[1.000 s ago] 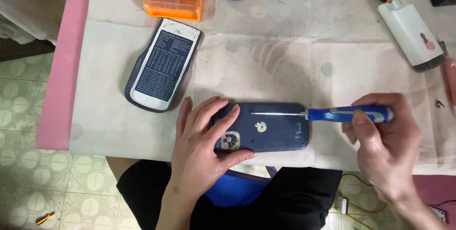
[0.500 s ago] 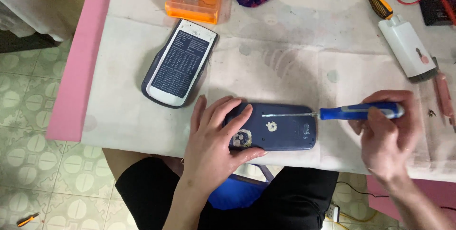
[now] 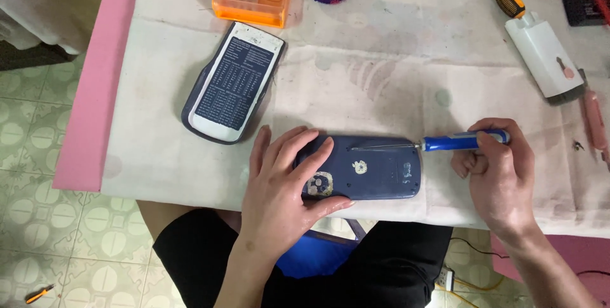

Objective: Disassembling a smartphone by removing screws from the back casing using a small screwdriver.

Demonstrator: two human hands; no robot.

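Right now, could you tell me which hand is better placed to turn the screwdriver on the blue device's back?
Right. The right hand already grips the blue screwdriver, its tip on the blue device; the left hand lies flat on it.

Camera view: shifted, so the desk [image 3: 381, 92] contents are seen lower and further right in frame than one second ago.
Blue screwdriver [image 3: 464, 141]: handle now gripped nearer its tail by the right hand [image 3: 502, 174].
Left hand [image 3: 286, 187]: fingers [image 3: 298, 149] spread slightly wider over the dark blue device [image 3: 375, 168].
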